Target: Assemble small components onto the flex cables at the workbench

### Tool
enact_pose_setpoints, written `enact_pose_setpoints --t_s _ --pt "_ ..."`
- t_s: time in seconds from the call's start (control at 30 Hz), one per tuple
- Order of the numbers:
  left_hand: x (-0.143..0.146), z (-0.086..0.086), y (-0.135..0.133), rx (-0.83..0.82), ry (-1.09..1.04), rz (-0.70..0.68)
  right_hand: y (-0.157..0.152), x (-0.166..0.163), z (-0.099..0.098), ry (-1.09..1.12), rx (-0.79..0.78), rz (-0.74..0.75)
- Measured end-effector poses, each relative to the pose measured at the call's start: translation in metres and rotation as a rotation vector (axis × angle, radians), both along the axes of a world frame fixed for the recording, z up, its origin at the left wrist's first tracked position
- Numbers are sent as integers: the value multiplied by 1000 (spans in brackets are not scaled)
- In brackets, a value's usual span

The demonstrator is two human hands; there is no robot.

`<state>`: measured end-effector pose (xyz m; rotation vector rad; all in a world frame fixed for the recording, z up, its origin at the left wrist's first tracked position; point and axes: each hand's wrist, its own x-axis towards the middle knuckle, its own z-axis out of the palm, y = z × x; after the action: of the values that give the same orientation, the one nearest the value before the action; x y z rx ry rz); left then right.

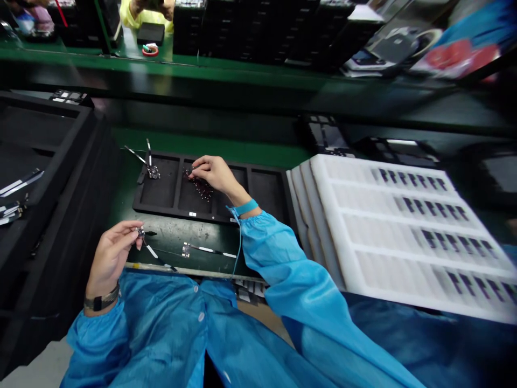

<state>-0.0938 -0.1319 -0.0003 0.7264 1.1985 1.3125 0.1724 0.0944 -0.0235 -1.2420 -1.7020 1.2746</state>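
Note:
My right hand (214,175) reaches into the middle compartment of a black compartment tray (238,207), its fingertips at a pile of tiny dark electronic parts (201,186). Whether those fingers hold a part is too small to tell. My left hand (115,250) pinches a small circuit board connector (140,232) with a white flat ribbon cable (159,260) trailing down from it. A similar cable assembly (205,250) lies on the green bench mat (173,234) between my hands. Another (150,167) rests at the tray's left compartment.
A black foam-lined tray (44,156) with white cables stands to the left. Stacked white foam trays (388,226) holding rows of dark parts fill the right. Beyond the green bench stand black stacked boxes (202,27), a tape roll (150,50) and a co-worker's yellow sleeve (141,16).

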Motion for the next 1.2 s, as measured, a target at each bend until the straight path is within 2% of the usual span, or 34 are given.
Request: enact_pose_setpoints --t_s 0.27,0.57,0.73,0.93,1.2 --pt "0 17 -1 15 -56 -35 -31 12 12 70 81 82" --pt "21 23 24 30 -113 238 -77 28 46 25 227 34" --pt "56 24 42 132 -74 349 -111 10 49 137 103 192" --pt "87 18 56 74 -23 233 -124 -8 37 177 63 282" --pt "90 17 56 34 -15 154 -121 -2 37 150 30 279"
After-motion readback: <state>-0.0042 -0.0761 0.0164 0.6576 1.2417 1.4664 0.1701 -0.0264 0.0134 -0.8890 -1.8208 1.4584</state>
